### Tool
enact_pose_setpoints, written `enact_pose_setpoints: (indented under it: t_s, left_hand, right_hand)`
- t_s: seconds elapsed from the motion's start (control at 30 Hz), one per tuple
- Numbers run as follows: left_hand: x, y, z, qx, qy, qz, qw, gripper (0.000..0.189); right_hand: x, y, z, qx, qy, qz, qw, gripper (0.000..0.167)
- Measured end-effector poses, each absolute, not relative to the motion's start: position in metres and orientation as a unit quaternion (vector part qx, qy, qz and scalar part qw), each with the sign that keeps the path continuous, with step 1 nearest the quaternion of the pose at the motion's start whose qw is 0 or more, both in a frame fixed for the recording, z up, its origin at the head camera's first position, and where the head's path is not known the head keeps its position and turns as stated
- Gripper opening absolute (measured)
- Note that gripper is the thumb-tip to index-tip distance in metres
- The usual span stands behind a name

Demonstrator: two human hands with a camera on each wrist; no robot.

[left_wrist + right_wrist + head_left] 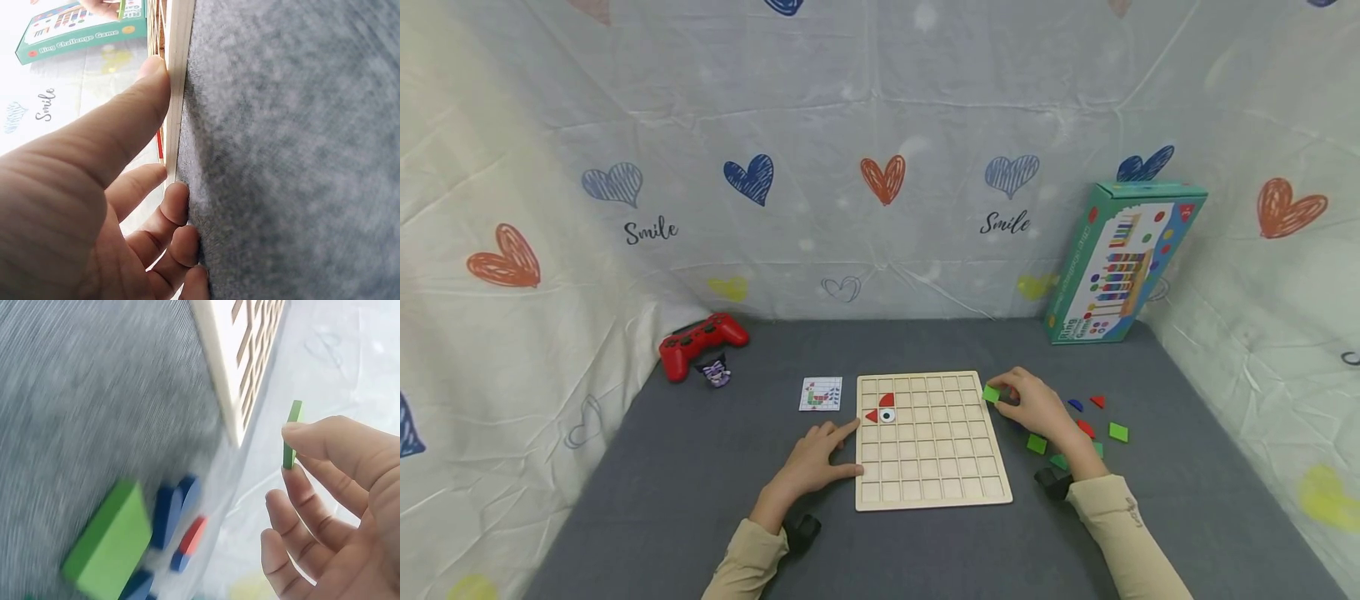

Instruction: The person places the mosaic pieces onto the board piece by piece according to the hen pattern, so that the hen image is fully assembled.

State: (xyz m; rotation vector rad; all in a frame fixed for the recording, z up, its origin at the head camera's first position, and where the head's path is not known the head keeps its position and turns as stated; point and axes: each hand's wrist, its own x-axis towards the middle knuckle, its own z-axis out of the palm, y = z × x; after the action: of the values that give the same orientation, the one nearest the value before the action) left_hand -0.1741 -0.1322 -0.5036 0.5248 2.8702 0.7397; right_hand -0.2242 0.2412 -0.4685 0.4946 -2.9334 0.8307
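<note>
A wooden grid board (933, 475) lies on the grey table, divided into square cells. Near its upper left are a red quarter-round piece (887, 400), a red triangle (872, 416) and a white tile with a black dot (887, 415). My left hand (811, 461) touches the board's left edge with thumb and index finger; its other fingers bend loosely in the left wrist view. Between thumb and fingers, my right hand (1033, 403) pinches a light green square tile (991, 393) at the board's upper right edge. In the right wrist view the tile (291, 434) is seen edge-on.
Right of the board lie green squares (1118, 432), red pieces (1098, 401) and a blue piece (1075, 405), some partly behind the right arm. A pattern card (821, 394) lies to the left. Farther back are a red game controller (700, 342), a small figurine (716, 372) and a green box (1123, 262).
</note>
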Motion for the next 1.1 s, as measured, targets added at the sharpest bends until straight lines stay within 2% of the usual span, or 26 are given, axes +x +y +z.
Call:
enact_pose_setpoints:
  t_s: [0.67,1.1]
  left_hand:
    - [-0.174,-0.133,-0.504,0.180,0.950,0.246,0.064,0.078]
    - [-0.173,-0.133,-0.503,0.183,0.949,0.249,0.060,0.077]
  right_hand:
    - [-0.222,0.187,-0.468,0.210,-0.935,0.286,0.010,0.032]
    - [-0.219,0.158,-0.468,0.249,-0.929,0.274,0.021,0.029]
